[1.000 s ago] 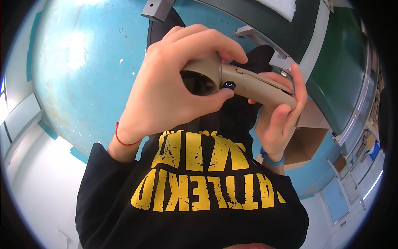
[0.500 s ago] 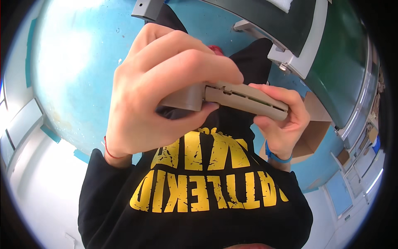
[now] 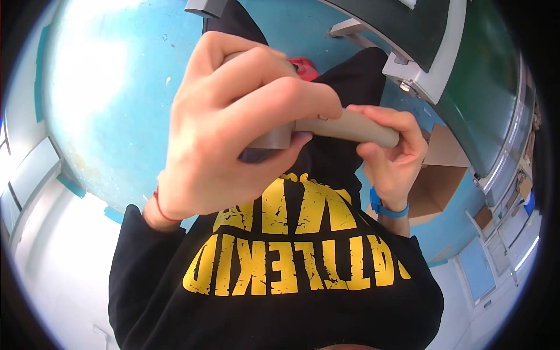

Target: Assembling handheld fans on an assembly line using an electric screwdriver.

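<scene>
Both hands hold a beige plastic device (image 3: 353, 127) in front of my chest. It has a thick, rounded head on the left and a narrower, handle-like part reaching right; its exact kind I cannot make out. My left hand (image 3: 213, 131) is closed around the head, fingers over the top and thumb below, hiding most of it. With fingertips above and thumb underneath, my right hand (image 3: 399, 151) pinches the far right end of the handle. The handle's smooth side shows.
A dark-topped workbench (image 3: 402, 29) with a pale edge and metal bracket stands at the upper right, beside a green surface (image 3: 484, 87). A cardboard box (image 3: 443, 181) with raised flaps is behind my right hand. Below lies a blue floor (image 3: 128, 116).
The device has turned in my hands: the long slot along the handle's side is out of sight, and a smooth face shows. My right hand has shifted slightly up and left.
</scene>
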Tool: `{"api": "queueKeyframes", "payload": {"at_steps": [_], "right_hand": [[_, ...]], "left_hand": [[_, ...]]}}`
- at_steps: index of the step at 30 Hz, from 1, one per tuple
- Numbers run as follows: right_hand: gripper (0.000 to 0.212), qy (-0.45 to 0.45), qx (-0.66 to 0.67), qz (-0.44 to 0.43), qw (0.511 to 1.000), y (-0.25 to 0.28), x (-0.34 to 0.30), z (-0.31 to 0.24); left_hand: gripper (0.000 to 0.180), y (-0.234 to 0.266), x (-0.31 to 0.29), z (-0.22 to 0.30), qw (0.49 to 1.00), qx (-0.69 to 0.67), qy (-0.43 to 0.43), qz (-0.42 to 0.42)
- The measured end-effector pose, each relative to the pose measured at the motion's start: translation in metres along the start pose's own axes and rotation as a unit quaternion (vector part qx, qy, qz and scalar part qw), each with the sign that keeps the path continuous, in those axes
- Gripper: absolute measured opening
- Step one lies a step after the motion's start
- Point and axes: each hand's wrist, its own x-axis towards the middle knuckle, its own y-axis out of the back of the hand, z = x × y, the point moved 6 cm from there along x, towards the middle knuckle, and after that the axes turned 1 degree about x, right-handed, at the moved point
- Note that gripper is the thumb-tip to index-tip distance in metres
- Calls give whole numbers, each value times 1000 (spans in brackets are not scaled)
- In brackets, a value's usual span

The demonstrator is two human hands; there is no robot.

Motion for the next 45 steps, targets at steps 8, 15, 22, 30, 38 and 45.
{"api": "queueKeyframes", "payload": {"at_steps": [8, 15, 22, 30, 38, 45], "right_hand": [[47, -109, 31, -36, 993, -2, -1, 11], [43, -288, 59, -137, 946, -39, -9, 8], [59, -185, -59, -32, 980, -43, -6, 6], [45, -218, -45, -6, 975, -45, -10, 1], [54, -200, -74, -31, 976, -51, -5, -3], [46, -284, 18, -36, 958, -46, 4, -7]], "left_hand": [[73, 2, 8, -14, 990, -138, -1, 42], [83, 5, 10, -6, 984, -130, -101, 60], [100, -15, -5, -25, 945, -267, 85, 170], [88, -20, -8, -27, 953, -238, 119, 146], [89, -18, -11, -28, 953, -235, 126, 144], [111, -23, -12, -41, 942, -282, 157, 91]]}}
